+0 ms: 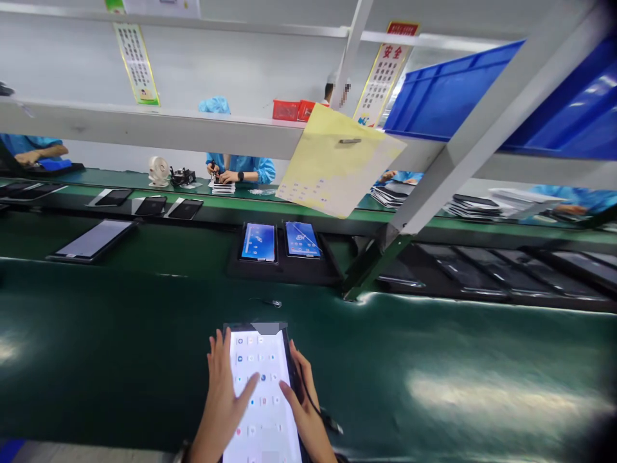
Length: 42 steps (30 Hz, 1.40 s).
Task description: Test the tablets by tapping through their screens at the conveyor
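A tablet [264,411] with a lit white screen and rows of app icons is upright in my view at the bench's near edge. My left hand [224,392] grips its left side, fingers stretched along the edge and thumb over the screen. On the other side, my right hand [308,405] wraps around the right edge, with its thumb on the glass. A black cable [308,392] runs past my right fingers to a plug [332,424] just beside that hand. Past the tablet's top edge lies a small metal piece [276,303], too small to name.
Two lit tablets [259,242] rest on a dark tray [284,271] ahead. More tablets [482,267] line the right. A slanted post [380,263] carries the shelf with blue bins [448,90]; a yellow sheet [337,161] hangs there. Co-workers in blue [241,168] sit opposite.
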Each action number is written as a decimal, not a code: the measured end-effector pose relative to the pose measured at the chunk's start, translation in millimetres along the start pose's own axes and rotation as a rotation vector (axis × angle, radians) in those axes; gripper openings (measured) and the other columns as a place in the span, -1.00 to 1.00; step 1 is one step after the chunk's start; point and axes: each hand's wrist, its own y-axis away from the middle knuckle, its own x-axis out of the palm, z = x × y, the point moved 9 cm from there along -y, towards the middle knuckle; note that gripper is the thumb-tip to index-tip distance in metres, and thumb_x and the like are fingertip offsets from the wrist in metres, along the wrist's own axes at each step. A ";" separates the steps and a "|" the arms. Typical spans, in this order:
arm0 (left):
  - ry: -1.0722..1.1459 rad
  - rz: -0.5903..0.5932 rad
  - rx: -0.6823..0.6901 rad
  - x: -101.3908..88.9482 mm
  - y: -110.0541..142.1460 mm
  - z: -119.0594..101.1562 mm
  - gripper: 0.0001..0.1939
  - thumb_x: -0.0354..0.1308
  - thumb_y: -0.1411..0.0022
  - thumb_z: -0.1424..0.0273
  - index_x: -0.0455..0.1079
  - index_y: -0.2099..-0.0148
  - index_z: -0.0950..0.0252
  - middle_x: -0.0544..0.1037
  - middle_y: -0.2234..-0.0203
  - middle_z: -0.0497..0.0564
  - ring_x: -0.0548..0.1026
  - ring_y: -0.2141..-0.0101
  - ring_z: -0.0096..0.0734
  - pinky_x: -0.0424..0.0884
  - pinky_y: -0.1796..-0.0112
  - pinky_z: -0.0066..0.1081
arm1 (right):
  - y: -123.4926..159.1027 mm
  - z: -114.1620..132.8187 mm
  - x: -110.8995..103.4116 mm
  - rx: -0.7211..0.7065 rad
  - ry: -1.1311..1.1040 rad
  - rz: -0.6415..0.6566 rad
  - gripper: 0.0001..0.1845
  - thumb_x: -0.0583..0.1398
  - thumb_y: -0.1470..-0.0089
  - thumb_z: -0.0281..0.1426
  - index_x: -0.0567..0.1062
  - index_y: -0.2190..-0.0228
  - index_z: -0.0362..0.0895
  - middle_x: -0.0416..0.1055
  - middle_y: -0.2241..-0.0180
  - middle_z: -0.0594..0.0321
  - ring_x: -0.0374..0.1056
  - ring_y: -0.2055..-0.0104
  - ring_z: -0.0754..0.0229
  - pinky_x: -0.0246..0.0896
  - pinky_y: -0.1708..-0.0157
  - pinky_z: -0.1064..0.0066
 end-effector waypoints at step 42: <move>0.463 -0.119 -0.213 4.7 58.3 71.1 -0.39 -0.03 -0.32 0.04 0.11 -0.35 0.10 0.16 -0.39 -0.12 0.00 -0.40 -0.20 0.01 -0.39 -0.16 | 2.3 -5.4 -6.1 -0.011 -0.180 -0.171 -0.42 0.22 -0.18 -0.02 0.28 -0.15 0.07 0.19 -0.30 0.24 0.04 -0.36 0.07 0.02 -0.32 0.22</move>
